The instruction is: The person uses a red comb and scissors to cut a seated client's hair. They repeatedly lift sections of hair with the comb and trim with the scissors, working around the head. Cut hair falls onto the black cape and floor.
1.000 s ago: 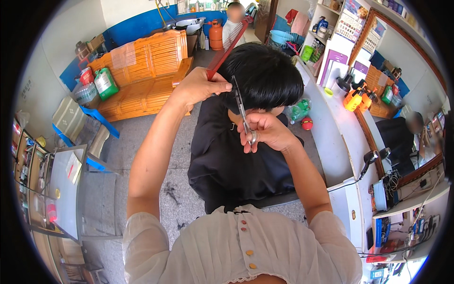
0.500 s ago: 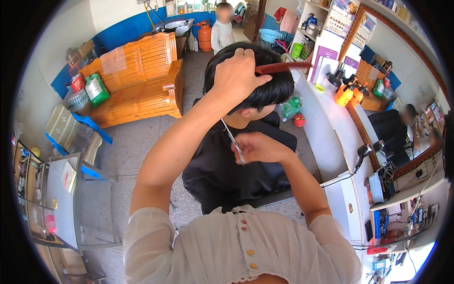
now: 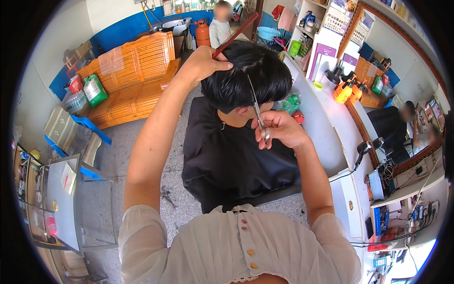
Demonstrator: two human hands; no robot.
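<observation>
A seated person with short black hair [image 3: 272, 71] is draped in a black cape [image 3: 227, 163]. My left hand [image 3: 204, 65] is at the left side of the head and grips a red comb [image 3: 242, 29], which slants up and to the right above the hair. My right hand [image 3: 286, 130] is below the ear side of the head, its fingers closed around the handles of a pair of metal scissors [image 3: 256, 102]. The blades point up along the side of the hair, looking nearly closed. Whether any hair lies between the blades, I cannot tell.
On the right runs a white counter [image 3: 338, 125] with orange spray bottles [image 3: 344, 91], a hair dryer [image 3: 363, 147] and a tall mirror [image 3: 402, 163]. A wooden bench [image 3: 127, 78] stands at the far left. Another person [image 3: 220, 29] stands at the back.
My left hand has moved left with the comb, which now tilts upward. My right hand has risen rightward, bringing the scissors from below the ear up to the hair.
</observation>
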